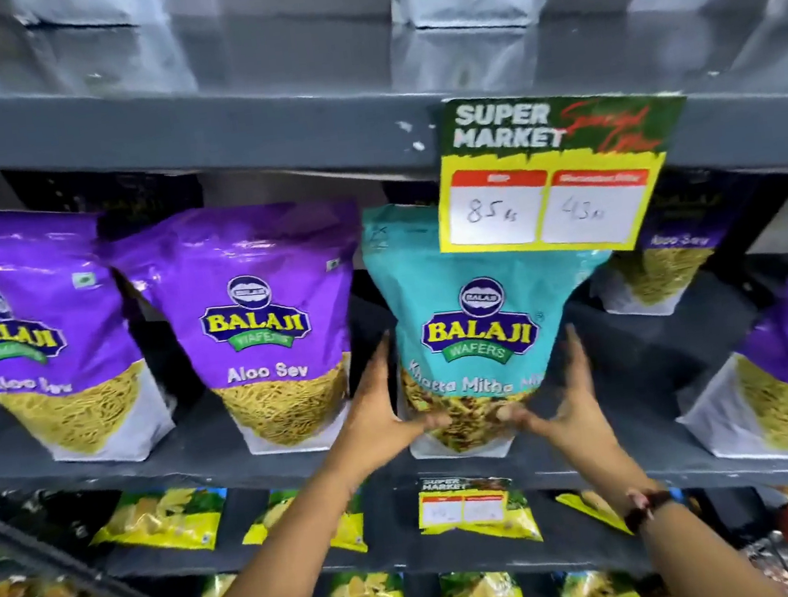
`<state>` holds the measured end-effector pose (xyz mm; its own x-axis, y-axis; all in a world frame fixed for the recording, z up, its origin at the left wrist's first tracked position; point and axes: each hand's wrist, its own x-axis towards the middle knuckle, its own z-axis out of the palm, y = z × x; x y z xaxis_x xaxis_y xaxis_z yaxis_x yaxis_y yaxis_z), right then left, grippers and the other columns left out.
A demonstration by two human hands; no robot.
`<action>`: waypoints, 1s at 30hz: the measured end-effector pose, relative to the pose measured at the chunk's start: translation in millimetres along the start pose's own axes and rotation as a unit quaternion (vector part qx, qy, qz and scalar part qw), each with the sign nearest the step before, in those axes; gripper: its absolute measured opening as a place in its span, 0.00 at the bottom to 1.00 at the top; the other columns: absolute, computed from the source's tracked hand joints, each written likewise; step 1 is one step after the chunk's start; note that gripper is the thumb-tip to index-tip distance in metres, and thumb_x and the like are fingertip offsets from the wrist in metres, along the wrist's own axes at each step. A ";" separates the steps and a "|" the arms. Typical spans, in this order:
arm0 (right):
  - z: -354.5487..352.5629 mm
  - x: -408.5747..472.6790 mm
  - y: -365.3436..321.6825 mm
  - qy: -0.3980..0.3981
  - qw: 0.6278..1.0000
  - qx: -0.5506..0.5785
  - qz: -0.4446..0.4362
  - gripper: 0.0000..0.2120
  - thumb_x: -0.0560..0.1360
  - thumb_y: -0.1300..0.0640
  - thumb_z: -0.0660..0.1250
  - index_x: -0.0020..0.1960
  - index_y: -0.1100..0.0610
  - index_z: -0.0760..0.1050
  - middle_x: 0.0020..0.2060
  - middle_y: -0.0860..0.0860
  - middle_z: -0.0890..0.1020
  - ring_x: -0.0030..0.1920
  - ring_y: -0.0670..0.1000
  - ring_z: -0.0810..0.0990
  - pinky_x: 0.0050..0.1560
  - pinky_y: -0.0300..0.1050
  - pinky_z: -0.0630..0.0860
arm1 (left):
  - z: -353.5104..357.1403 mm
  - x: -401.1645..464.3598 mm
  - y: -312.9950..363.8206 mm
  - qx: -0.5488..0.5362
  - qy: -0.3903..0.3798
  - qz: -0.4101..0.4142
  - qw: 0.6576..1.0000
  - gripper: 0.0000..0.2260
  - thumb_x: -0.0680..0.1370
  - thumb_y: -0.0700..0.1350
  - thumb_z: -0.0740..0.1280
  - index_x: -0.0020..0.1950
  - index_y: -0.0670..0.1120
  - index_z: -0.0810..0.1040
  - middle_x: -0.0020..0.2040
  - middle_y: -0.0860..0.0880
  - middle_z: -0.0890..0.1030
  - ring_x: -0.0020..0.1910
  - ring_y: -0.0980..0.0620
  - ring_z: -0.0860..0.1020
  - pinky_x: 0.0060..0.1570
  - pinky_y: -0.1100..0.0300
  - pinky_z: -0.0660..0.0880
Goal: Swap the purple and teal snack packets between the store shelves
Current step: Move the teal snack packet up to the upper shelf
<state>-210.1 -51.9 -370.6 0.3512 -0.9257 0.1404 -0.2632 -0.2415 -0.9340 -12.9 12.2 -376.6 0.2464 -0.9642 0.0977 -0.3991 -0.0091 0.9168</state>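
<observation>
I have my left hand [380, 415] and right hand [571, 398] clasped on the lower sides of the glossy teal packet [476, 323], upright on the grey metal shelf [213, 449], label facing me, beside smooth purple packets [257, 323] under the price card [559, 171].

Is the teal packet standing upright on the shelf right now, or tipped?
Upright. The teal packet stands on its white base at the shelf front edge, logo level, with the left hand and right hand cupping its lower sides.
</observation>
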 end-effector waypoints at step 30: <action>-44.3 -97.7 -146.9 -0.011 0.989 -0.041 -0.142 0.27 0.56 0.62 0.79 0.44 0.42 0.68 0.35 0.19 0.75 0.42 0.25 0.75 0.37 0.21 0.69 | -77.6 -83.0 136.9 0.048 -0.002 0.136 0.990 0.27 0.46 0.58 0.76 0.42 0.67 0.73 0.39 0.77 0.77 0.48 0.74 0.75 0.50 0.76 0.71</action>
<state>-245.6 61.2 -232.5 0.4406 -0.8109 0.3850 -0.2223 -0.5141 -0.8284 -19.5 111.6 -229.2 0.1143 -0.9356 0.3339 -0.5317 0.2263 0.8161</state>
